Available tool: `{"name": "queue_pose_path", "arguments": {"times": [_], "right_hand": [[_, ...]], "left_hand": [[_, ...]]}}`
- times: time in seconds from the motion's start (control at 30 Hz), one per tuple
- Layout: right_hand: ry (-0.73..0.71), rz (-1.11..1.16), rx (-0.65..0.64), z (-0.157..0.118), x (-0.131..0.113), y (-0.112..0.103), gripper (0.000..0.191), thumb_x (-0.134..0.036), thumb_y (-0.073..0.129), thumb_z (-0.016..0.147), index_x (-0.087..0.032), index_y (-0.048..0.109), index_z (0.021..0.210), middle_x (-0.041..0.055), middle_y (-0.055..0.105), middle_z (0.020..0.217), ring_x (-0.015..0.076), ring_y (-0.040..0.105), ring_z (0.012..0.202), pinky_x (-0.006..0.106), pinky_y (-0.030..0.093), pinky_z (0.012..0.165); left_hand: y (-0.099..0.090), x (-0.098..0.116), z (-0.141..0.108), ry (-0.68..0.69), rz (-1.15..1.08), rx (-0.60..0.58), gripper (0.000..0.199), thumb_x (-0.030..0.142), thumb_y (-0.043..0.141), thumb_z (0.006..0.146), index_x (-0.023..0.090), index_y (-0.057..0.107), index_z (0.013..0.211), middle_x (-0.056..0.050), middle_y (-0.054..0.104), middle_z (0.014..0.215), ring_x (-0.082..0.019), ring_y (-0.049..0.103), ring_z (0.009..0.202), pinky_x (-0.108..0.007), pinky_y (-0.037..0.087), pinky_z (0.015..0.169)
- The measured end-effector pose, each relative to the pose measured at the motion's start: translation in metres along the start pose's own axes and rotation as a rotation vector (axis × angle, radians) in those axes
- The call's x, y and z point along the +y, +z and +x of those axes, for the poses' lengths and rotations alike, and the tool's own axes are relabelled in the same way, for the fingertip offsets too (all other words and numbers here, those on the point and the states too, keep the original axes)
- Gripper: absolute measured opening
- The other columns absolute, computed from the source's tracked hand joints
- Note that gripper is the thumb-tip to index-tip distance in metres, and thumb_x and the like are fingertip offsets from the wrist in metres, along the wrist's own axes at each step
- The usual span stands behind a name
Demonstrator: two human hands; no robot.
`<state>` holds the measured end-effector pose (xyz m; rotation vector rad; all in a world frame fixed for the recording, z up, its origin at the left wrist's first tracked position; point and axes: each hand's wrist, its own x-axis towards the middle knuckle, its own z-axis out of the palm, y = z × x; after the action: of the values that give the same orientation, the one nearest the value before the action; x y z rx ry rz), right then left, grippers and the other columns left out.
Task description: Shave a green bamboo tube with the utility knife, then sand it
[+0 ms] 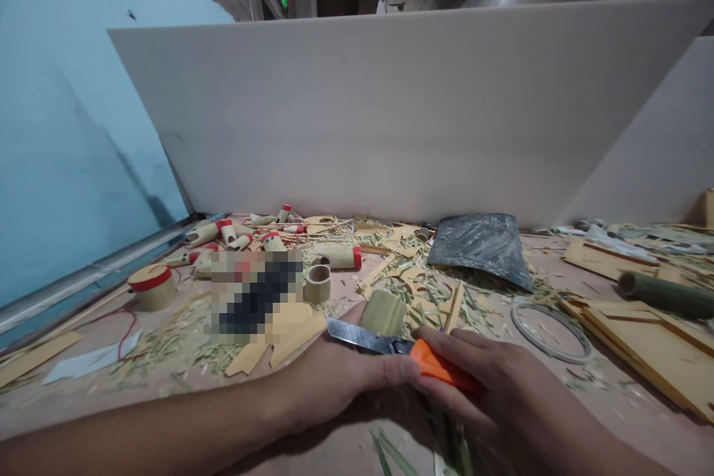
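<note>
My right hand is closed around the orange handle of a utility knife. Its wide blade points left, over my left hand. My left fingers are wrapped round a short pale-green bamboo piece, which shows just beyond the blade. The left thumb lies along the knife near the base of the blade, its tip by the orange handle. From this angle I cannot tell whether the blade's edge touches the bamboo. A short open bamboo ring stands beyond my left hand.
Bamboo shavings litter the table. Several red-ended bamboo tubes lie at the back left, near a red-topped bamboo cup. A curved grey sheet, a tape ring and wooden trays lie right. A white panel stands behind.
</note>
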<state>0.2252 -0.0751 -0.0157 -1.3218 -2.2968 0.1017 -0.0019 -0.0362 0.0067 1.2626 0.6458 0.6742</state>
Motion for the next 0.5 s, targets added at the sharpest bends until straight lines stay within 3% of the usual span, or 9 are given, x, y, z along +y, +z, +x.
{"name": "queue_pose_path", "arguments": {"times": [0.07, 0.13, 0.2, 0.3, 0.4, 0.5], "right_hand": [[0.006, -0.036, 0.037, 0.005, 0.004, -0.002, 0.036, -0.050, 0.060, 0.103, -0.029, 0.074, 0.129, 0.0049, 0.081, 0.093, 0.0229, 0.078, 0.070, 0.028, 0.054, 0.059], [0.075, -0.075, 0.069, 0.013, 0.012, -0.007, 0.035, -0.053, 0.055, 0.105, -0.028, 0.075, 0.120, 0.0046, 0.081, 0.088, 0.0218, 0.075, 0.065, 0.027, 0.049, 0.056], [0.198, -0.149, 0.095, 0.022, 0.022, -0.015, 0.039, -0.055, 0.050, 0.108, -0.026, 0.075, 0.110, 0.0045, 0.079, 0.079, 0.0223, 0.071, 0.060, 0.029, 0.045, 0.055], [0.289, -0.211, 0.141, 0.031, 0.031, -0.024, 0.042, -0.057, 0.047, 0.109, -0.023, 0.073, 0.108, 0.0070, 0.079, 0.080, 0.0253, 0.071, 0.063, 0.031, 0.042, 0.058], [0.260, -0.093, 0.101, 0.032, 0.026, -0.024, 0.042, -0.055, 0.046, 0.109, -0.023, 0.072, 0.109, 0.0068, 0.079, 0.084, 0.0244, 0.071, 0.068, 0.031, 0.043, 0.061], [0.252, 0.013, 0.023, 0.031, 0.016, -0.019, 0.040, -0.053, 0.044, 0.110, -0.023, 0.070, 0.103, 0.0045, 0.077, 0.081, 0.0229, 0.068, 0.068, 0.031, 0.043, 0.063]], "left_hand": [[-0.003, -0.002, 0.002, -0.025, 0.091, 0.055, 0.045, 0.051, 0.085, 0.084, 0.016, 0.071, 0.110, -0.009, 0.075, 0.102, -0.020, 0.069, 0.083, -0.029, 0.054, 0.072], [-0.005, -0.005, 0.004, -0.063, 0.169, 0.112, 0.052, 0.058, 0.082, 0.084, 0.016, 0.065, 0.110, -0.001, 0.066, 0.080, -0.012, 0.056, 0.060, -0.024, 0.046, 0.054], [-0.006, -0.007, 0.005, -0.073, 0.196, 0.121, 0.058, 0.059, 0.082, 0.084, 0.018, 0.057, 0.117, 0.004, 0.059, 0.073, -0.010, 0.049, 0.053, -0.021, 0.039, 0.048], [-0.004, -0.008, 0.004, -0.051, 0.187, 0.104, 0.062, 0.055, 0.083, 0.084, 0.018, 0.052, 0.123, 0.002, 0.060, 0.079, -0.011, 0.052, 0.057, -0.022, 0.043, 0.051], [-0.003, -0.005, 0.003, -0.065, 0.118, 0.106, 0.063, 0.059, 0.075, 0.089, 0.019, 0.052, 0.131, -0.002, 0.062, 0.088, -0.013, 0.056, 0.062, -0.026, 0.048, 0.058], [-0.002, 0.004, 0.000, -0.022, 0.151, 0.128, 0.054, 0.058, 0.066, 0.095, 0.021, 0.057, 0.133, -0.008, 0.067, 0.106, -0.020, 0.064, 0.089, -0.031, 0.052, 0.079]]}}
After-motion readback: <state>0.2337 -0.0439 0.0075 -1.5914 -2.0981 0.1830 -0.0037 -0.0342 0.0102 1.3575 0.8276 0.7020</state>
